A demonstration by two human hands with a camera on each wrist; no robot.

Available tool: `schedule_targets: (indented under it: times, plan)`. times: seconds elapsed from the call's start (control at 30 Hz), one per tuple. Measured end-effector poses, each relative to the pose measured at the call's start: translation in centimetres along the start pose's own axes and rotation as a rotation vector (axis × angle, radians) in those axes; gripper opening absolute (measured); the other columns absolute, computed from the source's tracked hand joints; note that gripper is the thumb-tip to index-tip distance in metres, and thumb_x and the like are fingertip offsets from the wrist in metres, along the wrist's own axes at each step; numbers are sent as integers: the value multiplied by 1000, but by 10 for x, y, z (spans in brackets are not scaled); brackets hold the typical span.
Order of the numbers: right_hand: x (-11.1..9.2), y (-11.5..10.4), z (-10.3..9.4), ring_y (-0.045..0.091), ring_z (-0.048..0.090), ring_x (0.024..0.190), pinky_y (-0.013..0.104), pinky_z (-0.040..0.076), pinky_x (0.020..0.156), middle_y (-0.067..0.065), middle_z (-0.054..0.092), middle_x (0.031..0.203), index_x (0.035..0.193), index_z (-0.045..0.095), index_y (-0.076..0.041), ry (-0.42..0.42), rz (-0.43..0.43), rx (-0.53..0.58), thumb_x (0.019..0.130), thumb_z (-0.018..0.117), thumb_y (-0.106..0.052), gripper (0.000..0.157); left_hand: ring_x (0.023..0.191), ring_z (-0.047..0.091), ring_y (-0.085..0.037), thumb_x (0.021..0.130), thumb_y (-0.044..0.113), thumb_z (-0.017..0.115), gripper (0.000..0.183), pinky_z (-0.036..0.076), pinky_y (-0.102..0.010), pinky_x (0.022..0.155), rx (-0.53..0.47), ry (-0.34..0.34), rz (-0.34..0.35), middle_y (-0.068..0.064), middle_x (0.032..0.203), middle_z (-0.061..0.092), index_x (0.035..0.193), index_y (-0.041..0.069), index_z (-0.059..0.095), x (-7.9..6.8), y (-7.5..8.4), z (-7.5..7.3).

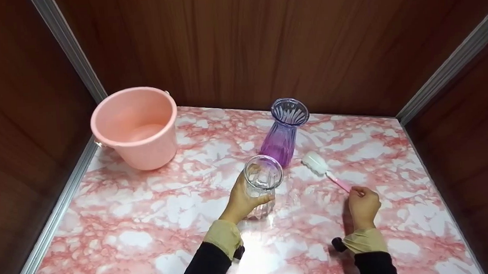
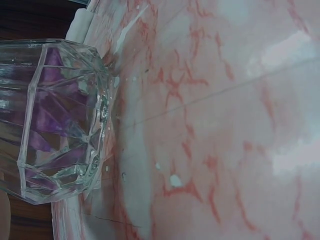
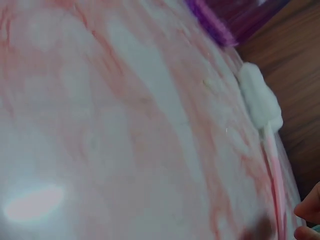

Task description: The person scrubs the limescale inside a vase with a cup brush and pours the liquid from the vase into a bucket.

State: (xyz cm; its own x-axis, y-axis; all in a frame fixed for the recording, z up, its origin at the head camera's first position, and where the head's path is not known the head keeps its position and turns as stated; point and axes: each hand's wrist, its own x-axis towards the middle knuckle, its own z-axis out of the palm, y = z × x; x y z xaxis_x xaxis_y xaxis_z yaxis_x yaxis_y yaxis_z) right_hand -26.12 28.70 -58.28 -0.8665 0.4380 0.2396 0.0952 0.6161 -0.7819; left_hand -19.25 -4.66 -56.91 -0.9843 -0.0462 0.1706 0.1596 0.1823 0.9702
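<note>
My left hand (image 1: 238, 200) grips a clear glass cup (image 1: 264, 182) around its side, with the thumb toward the front. The cup stands upright, its faceted base (image 2: 62, 125) close to the tabletop in the left wrist view. Right behind it stands a purple glass vase (image 1: 281, 139) with a flared rim. To the right, my right hand (image 1: 364, 206) is curled at the end of the pink handle (image 1: 338, 182) of a sponge brush, pinching it. The brush's white sponge head (image 3: 260, 97) points away, toward the vase.
A pink bucket (image 1: 153, 149) stands at the back left of the marbled pink-and-white tabletop (image 1: 147, 210). Brown wood-grain panels (image 1: 230, 44) enclose the table at the back and both sides, with metal strips (image 1: 66, 42) at the corners.
</note>
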Motion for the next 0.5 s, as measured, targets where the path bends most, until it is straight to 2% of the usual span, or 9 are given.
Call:
schedule_targets:
  times: [0.1, 0.23, 0.3, 0.37, 0.5]
  plan:
    - [-3, -9, 4, 37, 67, 92, 38, 50, 78, 29, 71, 101, 100, 76, 7, -10, 4, 32, 86, 62, -1, 21, 141, 41, -34, 72, 26, 94, 106, 35, -52, 116, -11, 1, 5, -12, 153, 44, 157, 11, 31, 0, -1, 0]
    - [-10, -21, 10, 16, 62, 74, 17, 48, 64, 27, 68, 94, 102, 74, 10, -65, -2, 131, 87, 62, 4, 19, 141, 41, -35, 72, 28, 94, 107, 35, -53, 116, -5, 7, 19, -13, 152, 45, 157, 11, 31, 0, -2, 0]
    - [-14, -27, 13, 10, 58, 73, 11, 46, 59, 23, 63, 95, 102, 73, 10, -96, -4, 169, 88, 61, 6, 20, 141, 41, -34, 72, 31, 94, 108, 34, -52, 117, 1, 8, 22, -13, 152, 45, 157, 11, 31, 0, -2, 0]
    - [-19, -32, 16, 13, 61, 80, 8, 46, 61, 22, 60, 103, 105, 72, 9, -129, -1, 193, 89, 59, 5, 21, 141, 42, -34, 71, 32, 94, 108, 35, -51, 117, 1, 11, 22, -13, 152, 46, 157, 10, 31, 0, -2, 1]
    - [-27, -43, 21, 32, 60, 104, 9, 45, 72, 25, 53, 118, 111, 70, 8, -193, -19, 208, 90, 57, 3, 26, 141, 41, -34, 71, 31, 94, 109, 34, -51, 117, -12, 13, 17, -14, 152, 45, 157, 10, 31, 0, -2, 1]
